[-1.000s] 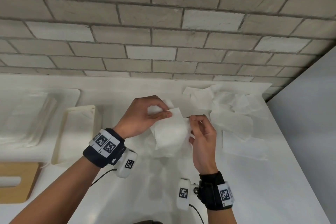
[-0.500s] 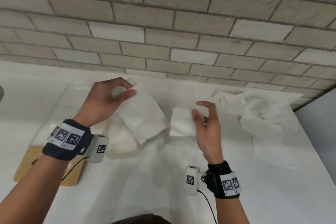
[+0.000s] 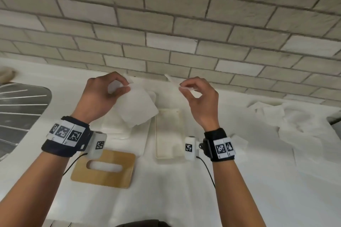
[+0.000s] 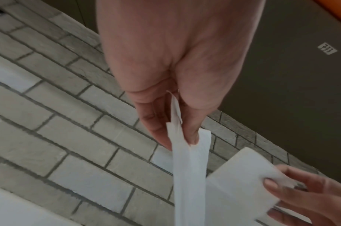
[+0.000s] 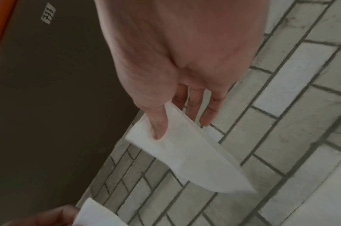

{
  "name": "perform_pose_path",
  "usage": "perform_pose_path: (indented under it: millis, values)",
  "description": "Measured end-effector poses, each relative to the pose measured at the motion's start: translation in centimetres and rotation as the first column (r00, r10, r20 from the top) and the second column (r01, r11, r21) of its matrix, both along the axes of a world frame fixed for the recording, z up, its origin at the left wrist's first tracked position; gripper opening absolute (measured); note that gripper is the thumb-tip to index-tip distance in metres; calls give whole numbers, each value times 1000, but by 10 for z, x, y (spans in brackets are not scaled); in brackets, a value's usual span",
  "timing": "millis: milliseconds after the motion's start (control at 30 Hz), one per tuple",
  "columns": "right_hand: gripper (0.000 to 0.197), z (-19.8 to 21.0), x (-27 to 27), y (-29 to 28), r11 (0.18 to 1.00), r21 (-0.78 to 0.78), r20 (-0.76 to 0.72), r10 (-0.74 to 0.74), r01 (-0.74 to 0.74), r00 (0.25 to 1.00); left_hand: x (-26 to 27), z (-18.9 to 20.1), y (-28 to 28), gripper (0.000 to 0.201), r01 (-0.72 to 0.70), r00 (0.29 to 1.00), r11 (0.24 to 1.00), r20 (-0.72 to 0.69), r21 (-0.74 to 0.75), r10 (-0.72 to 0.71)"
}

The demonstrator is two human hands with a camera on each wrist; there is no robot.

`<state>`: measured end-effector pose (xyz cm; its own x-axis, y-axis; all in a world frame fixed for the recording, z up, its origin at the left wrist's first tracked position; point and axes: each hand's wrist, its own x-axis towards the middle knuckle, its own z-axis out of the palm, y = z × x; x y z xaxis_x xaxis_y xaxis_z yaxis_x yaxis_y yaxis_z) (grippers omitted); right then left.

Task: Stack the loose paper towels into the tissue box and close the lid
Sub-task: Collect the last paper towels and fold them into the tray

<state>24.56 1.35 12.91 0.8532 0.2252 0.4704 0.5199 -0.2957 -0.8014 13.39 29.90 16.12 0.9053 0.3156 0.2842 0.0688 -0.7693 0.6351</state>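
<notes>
While both hands hang in the air above the white counter [image 3: 184, 199], each pinches one folded paper towel. Left hand [image 3: 100, 97]: thumb and forefinger closed on the top corner of the left towel [image 3: 137, 109], other fingers curled; the sheet hangs down and to the right, long axis tilted, lower edge over the stack below. Right hand [image 3: 200, 101]: thumb and forefinger tips pinch the right towel [image 3: 172, 79], seen nearly edge-on from the head view; the remaining fingers are loosely bent. In the right wrist view that towel [image 5: 187, 154] runs away from the thumb as a long curved fold.

Tissue box [image 3: 168, 133]: open, cream, on the counter directly under the right hand, long axis running toward the brick wall [image 3: 166, 24]. I can't tell if it has anything in it. Wooden lid [image 3: 104, 167]: off, flat, slot up, near edge side, left of the box, long axis across the counter.

Edges: wall close behind both hands; metal drainer [image 3: 20, 114] at far left; open counter toward the person.

Counts: two towels held, one box, one lid. Flat white towel stack [image 3: 127, 134] just left of the box. Loose towel pile [image 3: 295, 125] at right, overlapping, number not countable.
</notes>
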Motion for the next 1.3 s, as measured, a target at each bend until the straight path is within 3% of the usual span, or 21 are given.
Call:
perform_pose_path:
  millis: [67, 167, 300, 367, 667, 833, 933, 967, 1033, 1100, 1167, 1300]
  values:
    - [16, -5, -10, 1, 995, -60, 48, 82, -79, 995, -3, 0, 10, 11, -2, 1000, 1000, -1, 2, 2]
    - [20, -45, -19, -3, 952, -282, 32, 138, -124, 990, -4, 0, 23, 10, -7, 1000, 1000, 14, -11, 7]
    - [30, -108, -39, -13, 792, -609, 42, 91, -47, 995, -6, 4, 27, 9, 11, 1000, 1000, -14, -19, -12]
    - [36, -129, -55, -19, 713, -701, 28, 39, -8, 999, -4, 6, 26, 10, 26, 999, 999, -28, -35, -27]
    - [43, -151, -92, -20, 600, -788, 108, -89, 140, 990, 21, 6, 3, 9, 104, 994, 994, -29, -19, -105]
    - [35, -144, -93, -13, 559, -827, 24, -86, 68, 996, 29, 6, -11, 9, 193, 981, 981, -10, -20, -193]
    - [29, -128, -88, -28, 585, -803, -133, 7, -112, 991, 30, 9, -16, 7, 258, 966, 966, 12, -25, -258]
    - [31, -119, -85, -34, 633, -751, -209, 41, -187, 977, 30, 11, -18, 6, 284, 959, 959, 13, -22, -283]
    - [33, -92, -80, -39, 810, -533, -300, 92, -246, 950, 29, 15, -22, 6, 334, 942, 943, -18, -13, -334]
    - [29, -66, -74, -32, 962, -254, -228, 38, -97, 973, 30, 19, -27, 5, 375, 923, 927, -84, -14, -375]
    - [35, -48, -68, -17, 998, -53, -197, -36, 26, 980, 31, 23, -33, 5, 427, 895, 904, -127, -24, -427]
    - [50, -40, -65, 12, 994, 77, -351, 105, -83, 931, 35, 30, -47, 5, 529, 836, 846, -130, -66, -533]
